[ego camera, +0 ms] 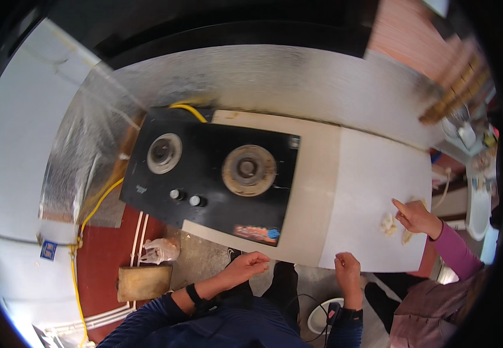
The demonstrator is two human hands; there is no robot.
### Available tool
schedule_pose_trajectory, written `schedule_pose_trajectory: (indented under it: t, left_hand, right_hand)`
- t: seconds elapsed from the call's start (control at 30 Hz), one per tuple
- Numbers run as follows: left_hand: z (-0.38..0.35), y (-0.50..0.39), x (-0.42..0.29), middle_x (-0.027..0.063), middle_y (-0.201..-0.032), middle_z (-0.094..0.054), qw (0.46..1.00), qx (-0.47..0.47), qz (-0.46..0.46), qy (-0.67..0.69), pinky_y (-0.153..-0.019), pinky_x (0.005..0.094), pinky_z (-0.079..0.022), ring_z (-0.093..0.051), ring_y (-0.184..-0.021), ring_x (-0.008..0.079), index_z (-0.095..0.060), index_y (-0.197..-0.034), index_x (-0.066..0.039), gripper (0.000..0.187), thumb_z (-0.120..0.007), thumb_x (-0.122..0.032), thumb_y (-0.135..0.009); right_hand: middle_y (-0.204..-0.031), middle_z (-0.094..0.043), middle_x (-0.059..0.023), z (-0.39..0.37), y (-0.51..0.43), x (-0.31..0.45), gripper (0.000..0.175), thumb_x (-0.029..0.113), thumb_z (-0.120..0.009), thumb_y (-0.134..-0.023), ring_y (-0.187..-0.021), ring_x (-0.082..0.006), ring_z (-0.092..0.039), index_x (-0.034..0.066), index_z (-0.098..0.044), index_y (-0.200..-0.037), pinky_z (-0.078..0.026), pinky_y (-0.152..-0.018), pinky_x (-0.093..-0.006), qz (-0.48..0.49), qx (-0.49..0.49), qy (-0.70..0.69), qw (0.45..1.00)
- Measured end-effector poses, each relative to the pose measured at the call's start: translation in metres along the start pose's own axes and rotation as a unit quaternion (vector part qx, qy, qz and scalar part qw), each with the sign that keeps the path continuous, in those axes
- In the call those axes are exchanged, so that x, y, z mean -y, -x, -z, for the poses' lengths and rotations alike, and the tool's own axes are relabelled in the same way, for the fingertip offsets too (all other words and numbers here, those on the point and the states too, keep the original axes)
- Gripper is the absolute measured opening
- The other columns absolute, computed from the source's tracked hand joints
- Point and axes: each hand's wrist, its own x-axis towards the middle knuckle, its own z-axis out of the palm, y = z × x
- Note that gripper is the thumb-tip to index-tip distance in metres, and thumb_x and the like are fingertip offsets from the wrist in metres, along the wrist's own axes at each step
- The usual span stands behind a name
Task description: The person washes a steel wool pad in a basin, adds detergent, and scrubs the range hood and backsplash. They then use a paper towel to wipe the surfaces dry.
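Note:
My left hand [251, 264] hovers by the counter's front edge, below the black gas cooktop [216, 217]. Its fingers are loosely bent, and nothing shows in them. Farther right, my right hand [348, 265] is curled into a loose fist at the front edge of the white countertop [364, 174]; no object shows in it. The cooktop has two round burners, a small left one [164, 153] and a larger right one [249, 170], plus two silver knobs [186, 198]. Pale dough-like pieces [388, 224] lie at the counter's right end.
A co-worker's hand [417, 217] with a purple sleeve points over the pale pieces. A yellow gas hose [99, 202] runs down at left. Below are a plastic bag [161, 251], a wooden board [144, 283] and a white basin [316, 319]. A sink [480, 213] is at far right.

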Motion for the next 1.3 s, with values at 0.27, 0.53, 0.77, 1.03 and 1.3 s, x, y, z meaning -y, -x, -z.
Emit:
schedule_pose_trajectory:
  t: [0.27, 0.53, 0.77, 1.03, 1.3]
  left_hand:
    - [0.100, 0.064, 0.018, 0.0057, -0.111, -0.069, 0.996, -0.059, -0.028, 0.052, -0.090, 0.0285, -0.052, -0.065, -0.102, 0.0131, -0.061, -0.127, -0.001, 0.030, -0.061, -0.018, -0.102]
    - [0.197, 0.127, 0.046, 0.0090, -0.116, -0.069, 0.987, -0.110, -0.060, 0.102, -0.092, 0.0305, -0.052, -0.066, -0.106, 0.0152, -0.061, -0.128, -0.004, 0.028, -0.059, -0.018, -0.103]
    - [0.231, 0.140, 0.054, 0.0110, -0.113, -0.070, 0.985, -0.112, -0.055, 0.120, -0.092, 0.0307, -0.053, -0.066, -0.103, 0.0163, -0.062, -0.124, -0.004, 0.025, -0.060, -0.017, -0.103]
    - [0.207, 0.118, 0.048, 0.0107, -0.107, -0.072, 0.994, -0.068, -0.022, 0.077, -0.088, 0.0299, -0.053, -0.067, -0.096, 0.0159, -0.063, -0.122, -0.003, 0.025, -0.062, -0.016, -0.101]
    - [0.121, 0.086, 0.027, 0.0086, -0.108, -0.073, 0.998, -0.046, -0.006, 0.038, -0.087, 0.0287, -0.052, -0.067, -0.097, 0.0141, -0.063, -0.123, -0.003, 0.025, -0.062, -0.016, -0.102]
  right_hand:
    - [-0.084, -0.071, -0.0171, -0.061, 0.011, 0.075, 0.010, 0.006, -0.066, -0.089, -0.071, -0.0270, -0.069, 0.0000, -0.071, -0.096, -0.055, -0.068, -0.0359, -0.026, 0.013, 0.016, 0.999]
    - [-0.085, -0.073, -0.0154, -0.107, -0.001, 0.157, 0.012, 0.007, -0.066, -0.091, -0.074, -0.0235, -0.070, -0.0017, -0.071, -0.098, -0.055, -0.069, -0.0338, 0.007, 0.032, -0.058, 0.998]
    - [-0.088, -0.073, -0.0195, -0.128, 0.041, 0.127, 0.017, 0.014, -0.067, -0.088, -0.085, -0.0352, -0.072, 0.0039, -0.072, -0.100, -0.056, -0.076, -0.0398, -0.069, 0.012, -0.003, 0.998]
    - [-0.085, -0.074, -0.0174, -0.083, 0.095, 0.043, 0.019, 0.015, -0.068, -0.085, -0.078, -0.0277, -0.073, 0.0003, -0.073, -0.097, -0.057, -0.072, -0.0378, -0.216, -0.110, -0.027, 0.970]
    - [-0.089, -0.069, -0.0053, -0.010, 0.086, 0.013, 0.025, 0.012, -0.068, -0.091, -0.075, -0.0156, -0.066, -0.0045, -0.070, -0.108, -0.053, -0.065, -0.0291, -0.273, -0.275, -0.340, 0.857]
